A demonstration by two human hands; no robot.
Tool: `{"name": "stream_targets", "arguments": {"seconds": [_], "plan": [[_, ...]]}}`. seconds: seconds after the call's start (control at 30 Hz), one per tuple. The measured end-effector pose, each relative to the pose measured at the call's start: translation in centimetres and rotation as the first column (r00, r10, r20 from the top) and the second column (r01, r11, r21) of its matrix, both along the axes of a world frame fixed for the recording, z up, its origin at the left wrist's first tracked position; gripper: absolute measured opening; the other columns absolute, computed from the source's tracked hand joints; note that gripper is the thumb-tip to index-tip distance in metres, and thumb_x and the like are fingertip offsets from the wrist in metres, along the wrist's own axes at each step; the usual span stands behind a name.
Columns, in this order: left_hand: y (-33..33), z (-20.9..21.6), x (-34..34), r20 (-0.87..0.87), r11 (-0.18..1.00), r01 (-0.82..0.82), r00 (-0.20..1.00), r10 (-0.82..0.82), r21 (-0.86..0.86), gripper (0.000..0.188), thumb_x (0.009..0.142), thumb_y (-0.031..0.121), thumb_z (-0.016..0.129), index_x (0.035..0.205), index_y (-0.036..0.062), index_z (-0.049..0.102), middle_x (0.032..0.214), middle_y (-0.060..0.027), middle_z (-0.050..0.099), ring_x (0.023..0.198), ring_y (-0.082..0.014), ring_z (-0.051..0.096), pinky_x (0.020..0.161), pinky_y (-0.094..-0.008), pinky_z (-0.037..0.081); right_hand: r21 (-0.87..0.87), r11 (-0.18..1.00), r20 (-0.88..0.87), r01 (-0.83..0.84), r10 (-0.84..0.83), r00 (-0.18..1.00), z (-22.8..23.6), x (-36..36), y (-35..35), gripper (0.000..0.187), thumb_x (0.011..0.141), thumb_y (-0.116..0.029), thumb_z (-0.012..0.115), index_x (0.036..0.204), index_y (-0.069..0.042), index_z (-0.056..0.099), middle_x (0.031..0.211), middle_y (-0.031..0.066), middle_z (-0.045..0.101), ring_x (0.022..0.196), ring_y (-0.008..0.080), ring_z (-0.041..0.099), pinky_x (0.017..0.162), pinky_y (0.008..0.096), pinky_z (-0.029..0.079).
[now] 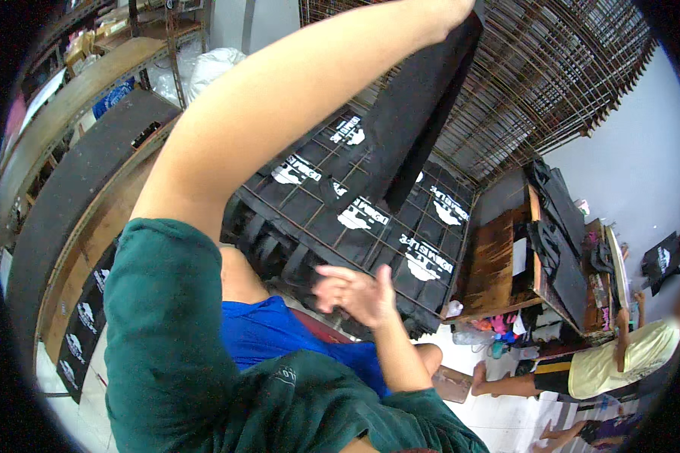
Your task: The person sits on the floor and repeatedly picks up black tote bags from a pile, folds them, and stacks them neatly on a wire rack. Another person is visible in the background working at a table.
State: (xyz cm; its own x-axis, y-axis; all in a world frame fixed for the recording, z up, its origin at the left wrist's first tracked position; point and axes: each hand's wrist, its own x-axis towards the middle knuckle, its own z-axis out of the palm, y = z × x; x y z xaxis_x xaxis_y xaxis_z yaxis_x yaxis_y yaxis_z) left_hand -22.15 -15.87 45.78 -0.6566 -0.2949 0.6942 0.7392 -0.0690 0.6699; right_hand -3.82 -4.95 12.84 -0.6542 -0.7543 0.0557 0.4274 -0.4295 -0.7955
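Observation:
My left arm reaches up and across to the top edge, where my left hand [455, 10] is mostly cut off by the frame. From it hangs a long dark piece of black fabric [423, 98], which appears gripped there, though the fingers are hidden. Its lower end comes down over a wire rack [310, 235] that bears several black fabric pieces [427, 259] with white prints. In front of the rack's near side is my right hand [359, 294], holding nothing, its thumb raised apart from the partly blurred fingers.
Stacked wire racks [536, 68] tilt overhead at the back. A wooden bench [499, 260] with black bags stands at right, beside a person in a pale yellow shirt [623, 362]. Another person is partly visible at lower right. At left are metal shelving [91, 68] and a long dark board [75, 166].

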Motion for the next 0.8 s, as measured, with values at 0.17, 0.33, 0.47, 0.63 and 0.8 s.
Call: {"name": "stream_targets", "arguments": {"seconds": [0.17, 0.33, 0.47, 0.63, 0.8], "plan": [[-7.4, 1.0, 0.6, 0.002, 0.994, -0.102, 0.995, 0.102, 0.040, 0.043, 0.096, 0.034, 0.035, 0.088, -0.0024, 0.058, 0.082, -0.0131, 0.059, 0.076, -0.0235, 0.054, 0.072, -0.0371, 0.042, -0.450, 0.892, 0.178, -0.048, 0.142, 0.974, 2.7, -4.1, -8.6, 0.123, 0.055, -0.092, 0.028, 0.140, -0.001, 0.022, 0.138, 0.0206, 0.036, 0.120, 0.0363, 0.043, 0.092, 0.0521, 0.040], [-12.1, -0.1, 0.5, 0.120, 0.983, 0.087, 0.987, -0.108, 0.163, 0.035, 0.096, 0.034, 0.036, 0.092, 0.0043, 0.054, 0.076, -0.0049, 0.055, 0.067, -0.0168, 0.052, 0.063, -0.0331, 0.044, -0.641, 0.728, 0.404, 0.243, 0.051, 0.913, 5.9, -10.3, -8.9, 0.092, 0.073, -0.069, 0.048, 0.124, 0.007, 0.039, 0.131, 0.0244, 0.041, 0.118, 0.0384, 0.045, 0.088, 0.0548, 0.043], [-14.5, -4.7, -5.7, 0.165, 0.994, 0.008, 0.986, -0.026, 0.107, 0.033, 0.095, 0.030, 0.039, 0.098, -0.0011, 0.050, 0.090, -0.0104, 0.058, 0.083, -0.0208, 0.059, 0.079, -0.0376, 0.051, -0.457, 0.617, 0.537, 0.641, -0.384, 0.751, 3.9, -18.8, -2.2, 0.035, 0.088, -0.015, 0.049, 0.114, 0.009, 0.046, 0.110, 0.0253, 0.055, 0.098, 0.0311, 0.060, 0.073, 0.0373, 0.057], [-16.9, -12.5, -13.3, 0.389, 0.956, -0.007, 0.914, -0.112, 0.292, 0.024, 0.095, 0.020, 0.039, 0.102, -0.0024, 0.045, 0.093, -0.0132, 0.056, 0.084, -0.0240, 0.060, 0.072, -0.0385, 0.057, -0.035, 0.581, 0.300, 0.813, -0.770, 0.563, 5.6, -26.4, 3.5, 0.028, 0.080, -0.005, 0.055, 0.109, -0.007, 0.054, 0.095, 0.0164, 0.061, 0.082, 0.0257, 0.061, 0.068, 0.0343, 0.055], [-15.9, -20.3, -24.0, 0.494, 0.839, 0.139, 0.753, -0.435, 0.526, 0.023, 0.094, 0.013, 0.035, 0.110, -0.0019, 0.044, 0.105, -0.0163, 0.057, 0.079, -0.0274, 0.062, 0.069, -0.0374, 0.057, 0.239, 0.519, 0.202, 0.821, -0.853, 0.481, 6.5, -35.5, 8.1, 0.027, 0.077, -0.027, 0.064, 0.098, -0.012, 0.054, 0.108, 0.0118, 0.053, 0.099, 0.0313, 0.051, 0.088, 0.0482, 0.040]]}}
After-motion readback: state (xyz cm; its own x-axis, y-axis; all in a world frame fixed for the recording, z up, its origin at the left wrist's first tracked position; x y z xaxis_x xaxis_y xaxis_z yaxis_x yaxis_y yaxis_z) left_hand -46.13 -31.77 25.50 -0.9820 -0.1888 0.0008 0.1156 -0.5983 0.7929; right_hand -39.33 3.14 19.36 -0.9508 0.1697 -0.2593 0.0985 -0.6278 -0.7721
